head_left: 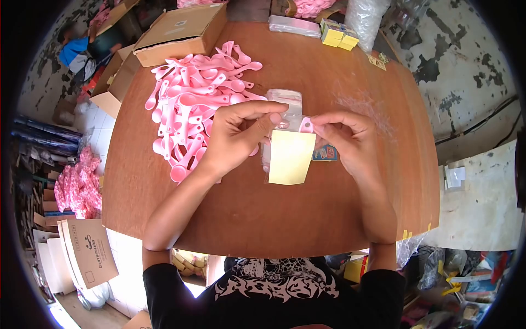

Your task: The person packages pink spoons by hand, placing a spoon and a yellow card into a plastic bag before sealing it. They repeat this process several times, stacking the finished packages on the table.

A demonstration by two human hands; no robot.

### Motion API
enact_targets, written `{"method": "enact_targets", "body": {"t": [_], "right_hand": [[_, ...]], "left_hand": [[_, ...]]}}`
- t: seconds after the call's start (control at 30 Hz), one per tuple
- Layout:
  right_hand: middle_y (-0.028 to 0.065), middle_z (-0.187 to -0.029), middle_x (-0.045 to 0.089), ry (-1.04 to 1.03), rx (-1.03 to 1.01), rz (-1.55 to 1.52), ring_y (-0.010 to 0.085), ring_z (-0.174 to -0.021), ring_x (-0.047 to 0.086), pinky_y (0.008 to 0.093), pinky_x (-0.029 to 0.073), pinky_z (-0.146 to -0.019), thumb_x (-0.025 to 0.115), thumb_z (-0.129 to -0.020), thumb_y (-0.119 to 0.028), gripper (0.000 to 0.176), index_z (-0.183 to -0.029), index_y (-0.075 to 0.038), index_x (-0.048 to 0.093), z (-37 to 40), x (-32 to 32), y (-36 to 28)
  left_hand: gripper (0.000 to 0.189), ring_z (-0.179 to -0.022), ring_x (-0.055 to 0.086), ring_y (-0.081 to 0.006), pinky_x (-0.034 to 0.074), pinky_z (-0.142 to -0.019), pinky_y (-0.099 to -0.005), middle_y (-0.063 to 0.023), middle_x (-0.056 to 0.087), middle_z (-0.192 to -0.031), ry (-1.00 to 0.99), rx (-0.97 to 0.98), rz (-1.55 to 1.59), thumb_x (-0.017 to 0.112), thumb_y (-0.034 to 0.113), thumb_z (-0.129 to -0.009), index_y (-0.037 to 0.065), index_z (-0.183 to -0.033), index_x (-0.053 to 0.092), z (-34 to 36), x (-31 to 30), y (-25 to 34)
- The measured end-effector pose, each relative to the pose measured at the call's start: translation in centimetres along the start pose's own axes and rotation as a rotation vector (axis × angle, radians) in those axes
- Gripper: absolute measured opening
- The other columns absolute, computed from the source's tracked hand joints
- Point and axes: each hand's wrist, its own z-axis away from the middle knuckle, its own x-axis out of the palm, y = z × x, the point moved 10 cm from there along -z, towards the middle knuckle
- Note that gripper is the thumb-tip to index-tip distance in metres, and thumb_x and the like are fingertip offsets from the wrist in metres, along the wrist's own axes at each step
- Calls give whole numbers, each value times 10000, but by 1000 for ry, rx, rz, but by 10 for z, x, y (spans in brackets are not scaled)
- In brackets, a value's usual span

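Between my hands is a clear plastic bag [292, 122] with a pale yellow card [291, 159] hanging below its upper edge. My left hand [241, 131] pinches the bag's upper left corner between thumb and index finger. At the upper right, the thumb and fingers of my right hand [348, 134] close on the bag's edge. The pink handle end of a measuring spoon [307, 125] shows beside those right fingertips; the rest of it is hidden behind the card. Under the bag lies a stack of clear plastic bags [286, 97], and a small blue printed card [326, 153] pokes out.
A big heap of pink measuring spoons [197, 90] covers the left part of the wooden table [235, 219]. Behind it sits a cardboard box [183, 33]. Yellow card stacks [338, 35] and a clear plastic pack [294, 26] lie at the far edge. Another person [76, 52] is at far left.
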Motion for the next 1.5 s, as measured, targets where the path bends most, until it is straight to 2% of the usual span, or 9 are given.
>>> {"method": "enact_targets", "body": {"t": [0.57, 0.77, 0.97, 1.1, 1.2, 1.27, 1.37, 1.43, 1.5], "right_hand": [[93, -1002, 653, -125, -133, 77, 142, -881, 660, 266, 551, -735, 564, -923, 51, 140, -995, 43, 683, 0, 10, -19], [94, -996, 631, -42, -159, 38, 147, -900, 675, 261, 565, -747, 701, -831, 63, 141, -966, 46, 664, 1, 12, -17], [72, -1034, 591, 31, -121, 84, 123, -882, 668, 246, 574, -735, 789, -748, 66, 320, -1010, 34, 609, 6, 11, -9], [55, -1060, 556, -6, -161, -29, 108, -878, 649, 247, 563, -750, 761, -784, 55, 413, -1134, 22, 545, 9, 13, -18], [51, -1056, 550, 58, -155, -75, 102, -903, 632, 249, 549, -773, 715, -834, 40, 406, -1184, 17, 512, 5, -5, -31], [59, -1060, 557, 92, -113, -37, 100, -921, 621, 253, 539, -794, 684, -870, 13, 355, -1187, 22, 523, 4, -17, -35], [65, -1029, 584, 142, -155, 120, 96, -914, 616, 254, 530, -798, 678, -885, -20, 332, -1188, 31, 553, 4, -31, -46], [68, -1011, 593, 147, -172, 128, 92, -898, 616, 248, 525, -777, 680, -884, -24, 311, -1169, 31, 567, 3, -33, -49], [71, -994, 602, 146, -182, 139, 89, -881, 616, 242, 521, -757, 682, -883, -27, 291, -1149, 32, 581, 5, -33, -49]], "left_hand": [[220, -686, 618, -65, 511, -597, -215, -72, 702, -878, -90, 115, 32, 523, -46, -920, -26, -1030, 712, 1, 0, 19], [122, -701, 650, -98, 534, -615, -213, -76, 695, -887, -84, 64, -13, 696, -25, -851, -28, -972, 688, 0, 2, 15], [461, -865, 652, -99, 510, -642, -202, -87, 671, -1062, -142, 89, 33, 768, -88, -755, -1, -1167, 581, -1, 12, 29], [524, -1027, 644, -162, 564, -840, -288, -110, 630, -1171, -146, 61, -81, 752, -105, -750, -14, -1220, 540, 11, -10, 59], [485, -1084, 635, -234, 574, -849, -312, -132, 644, -1163, 66, 220, -228, 685, -123, -797, -12, -1246, 540, 56, -69, 117], [450, -935, 643, -159, 528, -804, -280, -116, 661, -1089, 552, 330, -477, 640, -54, -844, -19, -1278, 526, 130, -156, 153], [467, -1049, 648, -248, 538, -921, -342, -174, 650, -1179, 1293, 408, -1028, 714, 83, -871, -73, -1275, 541, 275, -219, 215], [445, -1023, 674, -232, 572, -873, -331, -155, 675, -1164, 1574, 88, -1322, 734, 156, -864, -48, -1232, 587, 381, -260, 206], [390, -972, 690, -220, 583, -777, -313, -133, 691, -1137, 1418, -315, -1621, 735, 150, -856, 19, -1210, 637, 468, -299, 155]]}}
